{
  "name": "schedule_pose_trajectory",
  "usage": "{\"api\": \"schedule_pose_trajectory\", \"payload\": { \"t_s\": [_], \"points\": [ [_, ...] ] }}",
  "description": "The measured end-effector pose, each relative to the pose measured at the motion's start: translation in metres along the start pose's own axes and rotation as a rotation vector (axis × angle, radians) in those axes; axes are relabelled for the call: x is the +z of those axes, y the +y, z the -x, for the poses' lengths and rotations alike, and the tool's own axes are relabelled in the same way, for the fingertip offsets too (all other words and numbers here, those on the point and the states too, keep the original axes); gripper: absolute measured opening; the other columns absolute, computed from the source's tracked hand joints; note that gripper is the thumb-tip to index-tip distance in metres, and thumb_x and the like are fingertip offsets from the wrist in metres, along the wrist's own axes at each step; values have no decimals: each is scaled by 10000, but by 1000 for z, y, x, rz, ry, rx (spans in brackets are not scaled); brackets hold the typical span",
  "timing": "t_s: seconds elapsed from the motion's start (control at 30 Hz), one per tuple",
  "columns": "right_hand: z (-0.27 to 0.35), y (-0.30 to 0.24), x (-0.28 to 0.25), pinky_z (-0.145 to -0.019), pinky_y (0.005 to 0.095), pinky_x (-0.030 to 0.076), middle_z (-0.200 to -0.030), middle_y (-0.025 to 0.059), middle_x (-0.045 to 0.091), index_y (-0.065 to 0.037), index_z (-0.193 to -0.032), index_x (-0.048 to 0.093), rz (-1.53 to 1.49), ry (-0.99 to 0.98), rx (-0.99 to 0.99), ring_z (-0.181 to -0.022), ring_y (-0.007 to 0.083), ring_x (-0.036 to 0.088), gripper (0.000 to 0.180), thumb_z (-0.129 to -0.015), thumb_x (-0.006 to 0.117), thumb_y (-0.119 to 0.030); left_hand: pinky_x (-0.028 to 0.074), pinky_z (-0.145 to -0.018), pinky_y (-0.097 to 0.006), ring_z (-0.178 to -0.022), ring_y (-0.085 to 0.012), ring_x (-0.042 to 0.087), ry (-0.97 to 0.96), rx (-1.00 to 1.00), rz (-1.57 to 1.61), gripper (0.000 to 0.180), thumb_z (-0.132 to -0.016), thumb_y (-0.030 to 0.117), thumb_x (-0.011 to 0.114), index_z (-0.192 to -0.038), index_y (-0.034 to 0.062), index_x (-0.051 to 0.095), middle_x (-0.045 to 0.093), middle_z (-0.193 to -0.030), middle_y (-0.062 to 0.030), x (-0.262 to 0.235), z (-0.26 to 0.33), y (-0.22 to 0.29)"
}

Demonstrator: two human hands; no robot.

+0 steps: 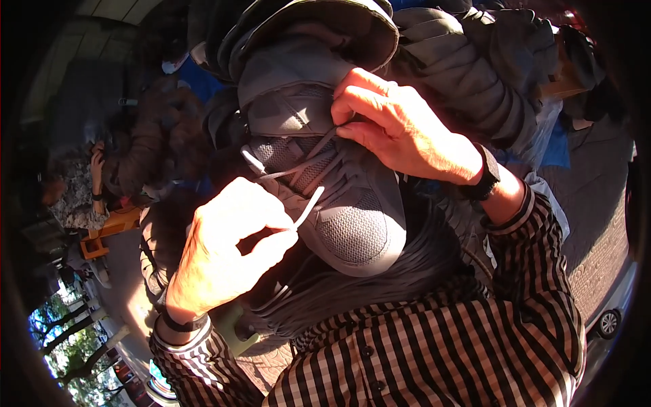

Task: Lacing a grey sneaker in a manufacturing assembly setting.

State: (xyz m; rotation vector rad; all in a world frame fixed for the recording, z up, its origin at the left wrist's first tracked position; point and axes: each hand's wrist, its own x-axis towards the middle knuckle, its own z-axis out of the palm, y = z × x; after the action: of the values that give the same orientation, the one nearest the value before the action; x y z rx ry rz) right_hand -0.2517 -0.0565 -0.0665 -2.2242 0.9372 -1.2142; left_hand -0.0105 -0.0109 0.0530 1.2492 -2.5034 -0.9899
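Observation:
A grey mesh shoe upper (356, 230) lies in front of me with its toe pointing toward my body. A light grey shoelace (298, 165) crosses loosely over its eyelet rows. My left hand (230, 244), at the shoe's left side, pinches a lace end between thumb and forefinger, and the tip sticks up past the fingers. Near the tongue, my right hand (407, 132) pinches the lace by the upper eyelets, thumb against forefinger. Another stiff tip of lace shows beside the tongue on the left. What lies under the shoe is hidden.
A bundle of dark grey laces (339, 302) drapes across my lap. Stacked shoe uppers rise beyond the shoe (305, 20), with a long nested row (468, 81) at the right. Orange stools (102, 234) and another person's hand (97, 169) are on the left.

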Motion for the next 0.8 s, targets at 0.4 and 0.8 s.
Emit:
{"api": "schedule_pose_trajectory", "payload": {
  "t_s": [0.4, 0.8],
  "points": [
    [10, 8, -15, -610, 314, 413, -786, 94, 513, -19, -898, 498, -289, -102, 192, -687, 207, 494, 134, -858, 626, -8, 425, -891, -349, -1004, -217, 542, 173, -60, 410, 135, -713, 65, 678, -809, 0, 610, 589, -1102, -177, 34, -8, -17],
    [11, 14, -69, -504, 194, 293, -667, -49, 415, -74, -875, 503, -760, 64, 491, -540, 38, 339, 78, -862, 578, -86, 482, -820, -313, -1040, -231, 566, 347, 59, 101, 209, -699, -10, 672, -899, 2, 614, 521, -1249, -171, 58, -9, -32]
  ]
}}
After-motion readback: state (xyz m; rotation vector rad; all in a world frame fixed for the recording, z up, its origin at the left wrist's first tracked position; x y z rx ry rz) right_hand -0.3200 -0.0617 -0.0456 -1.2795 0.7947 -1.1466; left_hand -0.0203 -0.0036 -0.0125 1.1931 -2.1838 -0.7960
